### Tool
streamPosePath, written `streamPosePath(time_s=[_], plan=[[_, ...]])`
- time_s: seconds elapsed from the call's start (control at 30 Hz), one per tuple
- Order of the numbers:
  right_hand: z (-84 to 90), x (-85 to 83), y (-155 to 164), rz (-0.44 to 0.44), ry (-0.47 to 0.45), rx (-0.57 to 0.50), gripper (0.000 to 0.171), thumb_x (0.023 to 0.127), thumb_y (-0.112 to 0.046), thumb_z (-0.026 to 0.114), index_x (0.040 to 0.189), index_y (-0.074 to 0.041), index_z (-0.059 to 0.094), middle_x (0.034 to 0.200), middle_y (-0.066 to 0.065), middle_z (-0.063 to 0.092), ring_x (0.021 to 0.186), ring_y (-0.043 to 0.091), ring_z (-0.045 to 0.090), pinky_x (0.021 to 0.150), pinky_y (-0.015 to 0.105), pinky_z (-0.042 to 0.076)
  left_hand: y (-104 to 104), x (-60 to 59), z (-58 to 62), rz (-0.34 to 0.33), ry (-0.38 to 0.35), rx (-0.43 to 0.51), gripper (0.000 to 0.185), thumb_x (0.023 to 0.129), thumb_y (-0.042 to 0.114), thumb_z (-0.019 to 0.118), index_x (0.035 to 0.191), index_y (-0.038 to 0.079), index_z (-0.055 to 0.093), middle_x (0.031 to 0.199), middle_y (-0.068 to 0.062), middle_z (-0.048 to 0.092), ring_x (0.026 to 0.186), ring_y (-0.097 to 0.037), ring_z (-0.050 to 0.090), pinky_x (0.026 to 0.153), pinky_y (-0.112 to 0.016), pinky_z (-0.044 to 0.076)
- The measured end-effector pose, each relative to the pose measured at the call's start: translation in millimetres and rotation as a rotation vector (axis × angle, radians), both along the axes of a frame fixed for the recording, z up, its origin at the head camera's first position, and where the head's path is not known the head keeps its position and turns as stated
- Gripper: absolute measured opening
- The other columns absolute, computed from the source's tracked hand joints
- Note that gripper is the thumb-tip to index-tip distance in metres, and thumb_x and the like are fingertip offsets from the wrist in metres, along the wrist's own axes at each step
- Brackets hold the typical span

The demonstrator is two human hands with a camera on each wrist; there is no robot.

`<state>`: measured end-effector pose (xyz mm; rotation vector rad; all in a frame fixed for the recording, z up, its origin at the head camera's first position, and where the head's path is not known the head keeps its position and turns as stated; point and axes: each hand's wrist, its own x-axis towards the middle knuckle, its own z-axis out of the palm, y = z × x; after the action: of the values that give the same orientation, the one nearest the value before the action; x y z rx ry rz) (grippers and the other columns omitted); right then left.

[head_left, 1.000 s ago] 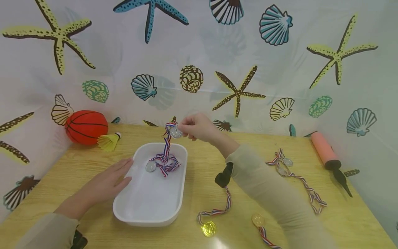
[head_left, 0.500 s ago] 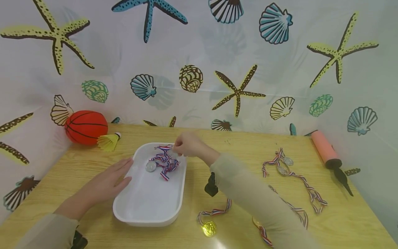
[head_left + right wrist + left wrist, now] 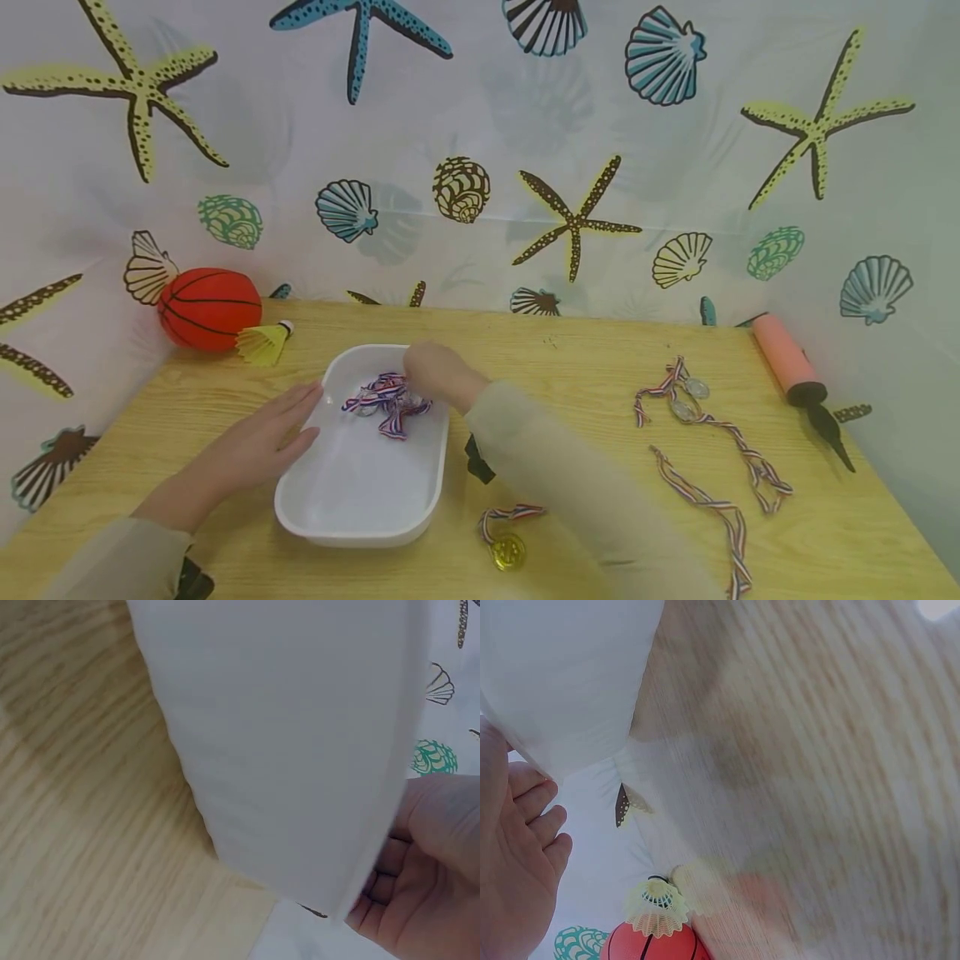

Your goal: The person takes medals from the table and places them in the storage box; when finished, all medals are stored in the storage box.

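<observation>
In the head view my left hand [image 3: 262, 437] rests against the left rim of a white tray [image 3: 352, 500], its fingers fairly straight. In the left wrist view those fingers [image 3: 544, 817] lie beside the tray's outer wall. My right hand [image 3: 438, 371] reaches over the tray's far right corner, knuckles up. Right at its fingertips lies a pile of red, white and blue medal ribbons [image 3: 393, 425] with silver medals partly covered. The right wrist view shows curled fingers [image 3: 382, 889] behind the tray wall; I cannot tell whether they still pinch a medal.
A gold medal [image 3: 508, 552] lies right of the tray, its ribbon partly under the right sleeve. Farther right are silver medals [image 3: 684, 408] and another ribbon [image 3: 705, 500]. A red ball [image 3: 210, 308], a yellow shuttlecock [image 3: 262, 343] and a pink pump [image 3: 787, 358] stand toward the back.
My right hand has carried a silver medal from above the tray's far edge down into its far right corner. The ribbon now lies bunched on the pile. My left hand has stayed put.
</observation>
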<state>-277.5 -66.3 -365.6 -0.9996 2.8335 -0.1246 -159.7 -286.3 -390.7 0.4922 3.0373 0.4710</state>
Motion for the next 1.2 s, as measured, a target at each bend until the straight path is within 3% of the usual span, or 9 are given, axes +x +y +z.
streamPosePath(time_s=[0.23, 0.4, 0.57, 0.6, 0.67, 0.8, 0.87, 1.07, 1.2], plan=[[-16.8, -0.1, -8, 0.043, 0.109, 0.116, 0.007, 0.084, -0.008, 0.06, 0.078, -0.01, 0.057, 0.078, 0.0, 0.058, 0.074, 0.013, 0.054, 0.075, 0.024, 0.049, 1, 0.2, 0.2, -0.007, 0.004, 0.002, 0.059, 0.095, 0.028, 0.05, 0.142, -0.002, 0.03, 0.145, -0.025, 0.025, 0.13, -0.043, 0.024, 0.102, -0.057, 0.023], [-26.3, -1.3, -12, 0.062, 0.231, 0.208, 0.01, 0.082, -0.01, 0.062, 0.073, -0.013, 0.058, 0.073, -0.003, 0.058, 0.071, 0.013, 0.055, 0.074, 0.026, 0.049, 2, -0.3, 0.6, -0.018, 0.017, 0.0, 0.059, 0.095, 0.03, 0.049, 0.141, -0.003, 0.031, 0.144, -0.024, 0.026, 0.13, -0.043, 0.024, 0.102, -0.057, 0.023], [-35.6, -10.3, -18, 0.03, 0.212, 0.254, 0.005, 0.083, -0.012, 0.06, 0.079, -0.015, 0.063, 0.077, -0.003, 0.063, 0.074, 0.013, 0.058, 0.073, 0.027, 0.05, 3, -1.2, -0.3, -0.013, 0.01, -0.004, 0.059, 0.095, 0.029, 0.049, 0.141, -0.002, 0.031, 0.145, -0.024, 0.026, 0.131, -0.042, 0.024, 0.102, -0.057, 0.023], [-48.6, -20.6, -19, 0.044, 0.235, 0.212, 0.008, 0.084, -0.012, 0.057, 0.077, -0.016, 0.061, 0.074, -0.003, 0.061, 0.07, 0.012, 0.056, 0.069, 0.027, 0.05, 3, -1.2, -0.4, -0.011, 0.008, -0.003, 0.059, 0.095, 0.029, 0.049, 0.141, -0.002, 0.03, 0.145, -0.024, 0.025, 0.131, -0.042, 0.023, 0.103, -0.057, 0.023], [-48.2, -25.3, -18, 0.034, 0.185, 0.17, 0.009, 0.085, -0.011, 0.056, 0.078, -0.014, 0.061, 0.074, -0.002, 0.06, 0.068, 0.012, 0.054, 0.066, 0.025, 0.05, 3, -1.5, -0.9, -0.012, 0.008, -0.002, 0.059, 0.095, 0.029, 0.049, 0.141, -0.003, 0.03, 0.145, -0.024, 0.026, 0.13, -0.043, 0.024, 0.102, -0.057, 0.023], [-28.1, -26.1, -8, 0.011, 0.06, -0.035, 0.013, 0.086, -0.009, 0.056, 0.078, -0.009, 0.066, 0.073, -0.001, 0.061, 0.064, 0.012, 0.052, 0.059, 0.023, 0.048, 3, -1.7, -1.1, -0.016, 0.013, 0.002, 0.059, 0.095, 0.029, 0.049, 0.141, -0.003, 0.031, 0.144, -0.024, 0.026, 0.13, -0.043, 0.024, 0.102, -0.057, 0.023], [-1.7, -15.5, 0, -0.015, -0.009, -0.111, 0.01, 0.086, -0.01, 0.06, 0.083, -0.007, 0.069, 0.078, -0.001, 0.064, 0.067, 0.011, 0.054, 0.062, 0.022, 0.048, 3, -1.7, -0.8, -0.019, 0.017, 0.002, 0.059, 0.095, 0.029, 0.05, 0.141, -0.003, 0.031, 0.144, -0.025, 0.027, 0.13, -0.043, 0.025, 0.102, -0.057, 0.024], [39.3, -2.5, 24, 0.025, 0.002, -0.301, 0.014, 0.089, -0.018, 0.06, 0.091, -0.008, 0.07, 0.083, 0.0, 0.065, 0.071, 0.009, 0.054, 0.062, 0.019, 0.045, 2, -1.4, 0.6, -0.022, 0.018, -0.01, 0.059, 0.095, 0.029, 0.05, 0.14, -0.004, 0.031, 0.144, -0.025, 0.027, 0.129, -0.043, 0.025, 0.102, -0.057, 0.024], [62.5, 10.0, 42, 0.069, 0.002, -0.433, 0.012, 0.089, -0.017, 0.061, 0.089, -0.008, 0.068, 0.076, -0.001, 0.062, 0.068, 0.01, 0.053, 0.059, 0.019, 0.043, 2, -0.3, 1.7, -0.018, 0.017, -0.012, 0.059, 0.095, 0.029, 0.049, 0.14, -0.004, 0.031, 0.144, -0.025, 0.027, 0.129, -0.043, 0.025, 0.102, -0.057, 0.024]])
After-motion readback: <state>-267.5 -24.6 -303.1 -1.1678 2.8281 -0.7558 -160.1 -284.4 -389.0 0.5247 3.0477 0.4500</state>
